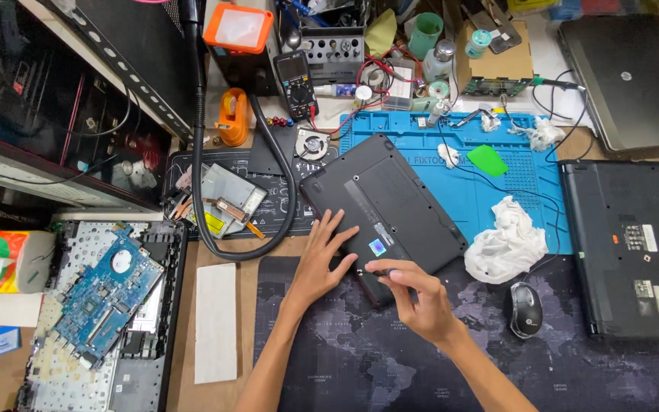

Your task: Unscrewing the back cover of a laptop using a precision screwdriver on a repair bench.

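Observation:
A black laptop bottom cover lies tilted across the blue work mat and the dark desk mat. My left hand rests flat on the cover's near left corner, fingers spread. My right hand is at the cover's near edge with thumb and fingers pinched together; I cannot tell whether something small is between them.
A crumpled white cloth and a mouse lie right of the cover. A second black laptop sits upside down at far right. A blue circuit board rests on an opened chassis at left. A multimeter, a small fan and a green pick lie behind.

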